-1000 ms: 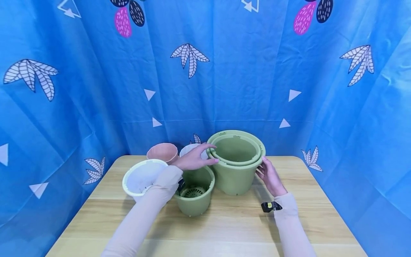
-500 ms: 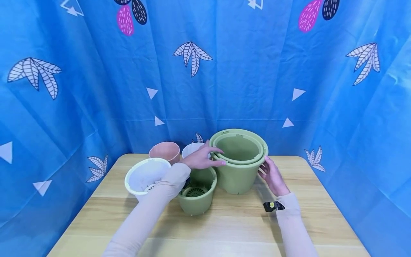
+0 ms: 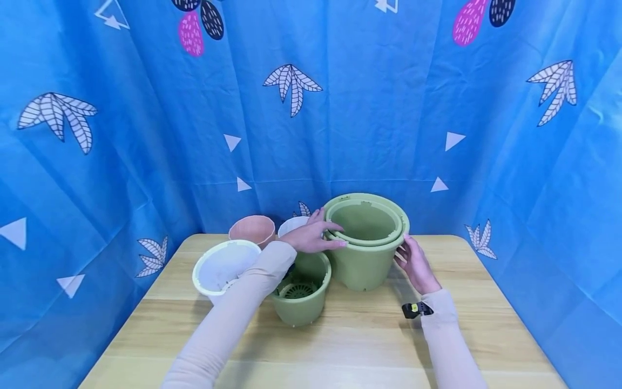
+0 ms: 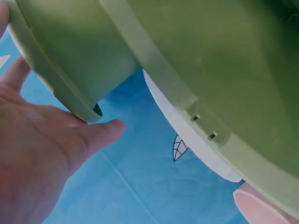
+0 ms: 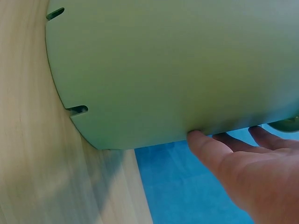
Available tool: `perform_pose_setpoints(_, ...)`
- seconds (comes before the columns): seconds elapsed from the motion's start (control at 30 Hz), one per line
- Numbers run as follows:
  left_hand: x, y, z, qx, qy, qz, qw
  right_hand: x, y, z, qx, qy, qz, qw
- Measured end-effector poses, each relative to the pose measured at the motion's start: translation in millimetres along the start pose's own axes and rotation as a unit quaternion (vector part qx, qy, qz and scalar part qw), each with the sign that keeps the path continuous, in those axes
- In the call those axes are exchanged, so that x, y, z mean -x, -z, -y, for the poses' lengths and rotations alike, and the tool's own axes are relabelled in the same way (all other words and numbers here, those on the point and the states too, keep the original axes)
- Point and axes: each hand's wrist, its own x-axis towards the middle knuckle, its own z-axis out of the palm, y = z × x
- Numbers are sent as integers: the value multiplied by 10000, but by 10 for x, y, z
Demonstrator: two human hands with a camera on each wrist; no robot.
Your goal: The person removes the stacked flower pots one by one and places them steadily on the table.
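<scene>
A large green flowerpot (image 3: 365, 267) stands on the table with a slightly smaller green pot (image 3: 366, 220) nested inside it, rim just below rim. My left hand (image 3: 313, 236) rests at the left of the rims, thumb along the front and fingers spread toward the back. In the left wrist view, the thumb of my left hand (image 4: 51, 135) is extended beside the rim. My right hand (image 3: 417, 267) touches the outer pot's right side, just under its rim. Its fingertips (image 5: 198, 137) lie against the green wall in the right wrist view.
A smaller green pot (image 3: 300, 310) with a slotted bottom stands beneath my left wrist. Left of it is a white pot (image 3: 206, 289), partly behind my sleeve. A pink pot (image 3: 252, 229) and another white pot (image 3: 291, 224) stand behind. Blue curtain (image 3: 379, 108) surrounds the wooden table (image 3: 359, 346).
The view has shifted slightly, moving everything a little to the right. My left fingers have come further over the nested pots' rims; my right hand stays at the side.
</scene>
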Motion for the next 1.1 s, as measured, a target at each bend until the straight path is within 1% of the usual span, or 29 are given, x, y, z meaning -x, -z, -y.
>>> perform_pose_setpoints(0.07,-21,3,-14,-30,-58,75,10000,1,17,4,-19,-11,-15,10000)
perform_pose_setpoints(0.13,-37,3,-24,-44,-33,102,9999,6,29,5,-24,-11,-17,10000)
perform_pose_setpoints(0.27,-51,-8,-18,8,-6,3,10000,7,45,-6,-37,-20,-44,10000)
perform_pose_setpoints(0.37,-56,-18,-1,133,-57,-116,9998,-2,44,-15,-43,-48,-115,9999)
perform_pose_setpoints(0.53,-87,-16,20,350,-187,-361,9986,-14,30,-13,-52,-99,-145,9998)
perform_pose_setpoints(0.67,-107,-31,13,648,-201,-809,9944,-8,33,3,-88,-75,-96,9999)
perform_pose_setpoints(0.77,-110,-50,5,922,-106,-1154,9890,-9,35,9,-81,-49,-112,9999)
perform_pose_setpoints(0.8,-110,-54,4,986,-55,-1220,9876,-10,33,10,-79,-49,-122,9999)
perform_pose_setpoints(0.97,-105,-100,29,1206,41,-1400,9828,-11,27,6,-14,-72,-166,9998)
perform_pose_setpoints(1.1,-103,-134,58,1251,43,-1484,9810,-9,28,4,-55,-39,-148,9999)
